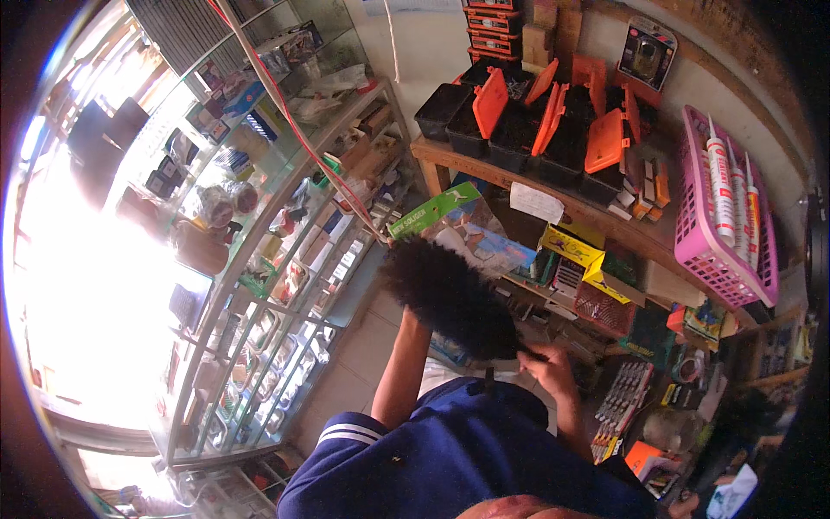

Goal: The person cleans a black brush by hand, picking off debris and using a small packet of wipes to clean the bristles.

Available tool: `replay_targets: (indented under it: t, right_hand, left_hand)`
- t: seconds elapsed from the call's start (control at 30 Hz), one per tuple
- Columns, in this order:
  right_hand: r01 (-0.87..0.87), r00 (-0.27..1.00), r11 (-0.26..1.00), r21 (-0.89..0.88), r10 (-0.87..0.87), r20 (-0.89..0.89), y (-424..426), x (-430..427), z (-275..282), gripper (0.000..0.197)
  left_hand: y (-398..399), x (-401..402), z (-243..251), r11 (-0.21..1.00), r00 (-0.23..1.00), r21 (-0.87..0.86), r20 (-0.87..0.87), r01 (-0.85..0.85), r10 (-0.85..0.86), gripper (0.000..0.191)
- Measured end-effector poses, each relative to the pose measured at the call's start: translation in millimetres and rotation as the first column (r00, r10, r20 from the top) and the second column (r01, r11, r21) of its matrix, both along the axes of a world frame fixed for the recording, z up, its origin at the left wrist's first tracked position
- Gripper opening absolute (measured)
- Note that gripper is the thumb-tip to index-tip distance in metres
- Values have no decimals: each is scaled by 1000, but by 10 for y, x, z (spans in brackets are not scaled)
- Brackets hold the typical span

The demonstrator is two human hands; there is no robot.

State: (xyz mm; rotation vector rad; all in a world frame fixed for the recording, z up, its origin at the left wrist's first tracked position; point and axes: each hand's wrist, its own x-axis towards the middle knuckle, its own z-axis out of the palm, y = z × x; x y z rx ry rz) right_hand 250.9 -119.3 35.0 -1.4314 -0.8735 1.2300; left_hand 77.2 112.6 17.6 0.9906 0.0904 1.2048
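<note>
A fluffy black duster spans the space before my chest. My right hand grips its narrow lower end with bent fingers. My left forearm reaches up behind the duster, and the black fluff hides most of my left hand. Just beyond the duster's upper end is a clear plastic packet with a green printed header card. Whether my left hand holds this packet or the duster cannot be made out.
Stocked glass display shelves line the left. On a wooden shelf ahead stand black bins with raised orange lids. A pink basket of sealant tubes sits farther right. A red-and-white cable hangs across the upper left.
</note>
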Motion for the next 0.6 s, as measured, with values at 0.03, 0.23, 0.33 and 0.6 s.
replay_targets:
  t: [0.03,0.23,0.33,0.6]
  right_hand:
    - [46,999,999,-6,-46,9,-12,10,27,15]
    - [9,999,1000,18,-10,33,-92,25,-140,13]
    - [57,997,997,45,-59,49,-103,-14,-107,13]
    - [50,992,998,26,-53,117,-124,-36,-136,26]
  left_hand:
    - [-9,25,32,985,985,-127,-140,-116,98,80]
    - [95,-31,12,939,999,-342,47,24,-8,70]
    - [-232,255,869,829,976,-553,212,82,45,59]
    - [-70,282,697,896,912,-299,346,329,-220,72]
